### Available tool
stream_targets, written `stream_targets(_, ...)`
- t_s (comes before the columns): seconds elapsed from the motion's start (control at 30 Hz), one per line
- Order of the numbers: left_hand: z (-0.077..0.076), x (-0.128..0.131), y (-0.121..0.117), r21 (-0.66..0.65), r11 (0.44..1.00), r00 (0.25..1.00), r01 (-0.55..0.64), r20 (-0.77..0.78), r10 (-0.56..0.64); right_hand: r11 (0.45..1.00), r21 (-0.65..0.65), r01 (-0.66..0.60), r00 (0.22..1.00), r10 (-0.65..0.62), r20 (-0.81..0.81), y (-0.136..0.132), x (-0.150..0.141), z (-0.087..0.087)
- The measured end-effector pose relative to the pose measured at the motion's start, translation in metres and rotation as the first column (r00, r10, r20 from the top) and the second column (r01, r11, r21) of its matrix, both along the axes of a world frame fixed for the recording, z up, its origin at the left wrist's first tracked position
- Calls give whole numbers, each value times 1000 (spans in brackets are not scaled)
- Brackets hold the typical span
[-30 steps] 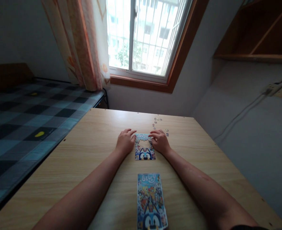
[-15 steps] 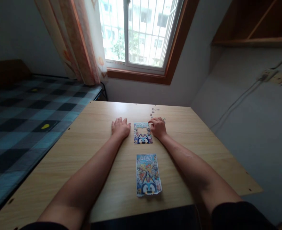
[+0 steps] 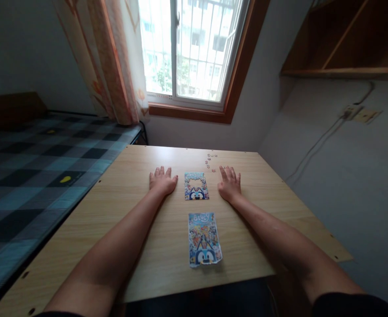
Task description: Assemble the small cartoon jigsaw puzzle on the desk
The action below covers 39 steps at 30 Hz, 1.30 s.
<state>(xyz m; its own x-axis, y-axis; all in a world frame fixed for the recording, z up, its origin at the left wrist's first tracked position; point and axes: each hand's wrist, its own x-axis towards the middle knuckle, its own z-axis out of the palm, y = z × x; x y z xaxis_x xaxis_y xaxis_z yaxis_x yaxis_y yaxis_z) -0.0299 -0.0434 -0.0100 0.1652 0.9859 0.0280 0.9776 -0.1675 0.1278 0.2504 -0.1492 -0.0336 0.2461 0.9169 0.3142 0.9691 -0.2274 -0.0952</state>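
Note:
A small jigsaw puzzle (image 3: 196, 194) lies on the wooden table between my hands, with a bare gap in its upper middle where the table shows through. To its left, my left hand (image 3: 162, 181) rests palm down with its fingers spread. My right hand (image 3: 229, 183) lies to the puzzle's right, fingers stretched out and apart, holding nothing I can see. Several loose puzzle pieces (image 3: 208, 163) are scattered beyond the puzzle, left of my right fingertips. Closer to me lies a printed picture sheet (image 3: 204, 240) with a torn lower edge and the same blue dog.
The light wood table (image 3: 167, 259) reaches toward a barred window (image 3: 197, 53) with a curtain (image 3: 115, 66) at its left. A bed with a checked cover (image 3: 65, 154) stands along the left. At right are a wall shelf (image 3: 342, 72) and a socket with a cable (image 3: 362, 113).
My right hand has moved right, off the puzzle's edge, and its fingers have spread. My left hand stays beside the puzzle. The camera view has shifted slightly.

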Motion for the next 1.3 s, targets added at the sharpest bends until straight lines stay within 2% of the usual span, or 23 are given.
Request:
stream_targets(0.1, -2, -26, 11, 25, 999, 999, -49, -8, 49, 992, -96, 87, 995, -91, -39, -12, 19, -3)
stream_targets(0.23, -2, -69, 30, 54, 988, 989, -147, -8, 148, 946, -253, 202, 965, -236, -111, -17, 41, -5)
stream_targets(0.33, 0, -95, 42, 58, 978, 980, -201, 8, 200, 927, -314, 203, 961, -250, -116, -12, 50, -6)
stream_targets(0.43, 3, -109, 51, 42, 968, 969, -246, 22, 246, 928, -330, 174, 969, -221, -110, -6, 55, -5)
stream_targets(0.67, 11, -115, 69, 28, 950, 950, -311, 5, 311, 924, -324, 201, 962, -249, -113, 18, 68, -5)
stream_targets(0.87, 7, -118, 81, 70, 945, 947, -320, -11, 322, 924, -311, 222, 952, -275, -137, 41, 81, -6)
stream_targets(1.13, 2, -122, 72, 223, 932, 958, -285, 25, 287, 921, -296, 253, 938, -308, -157, 69, 93, -7)
stream_targets(1.3, 8, -116, 62, 231, 921, 949, -313, 43, 311, 919, -288, 268, 932, -323, -163, 77, 94, -6)
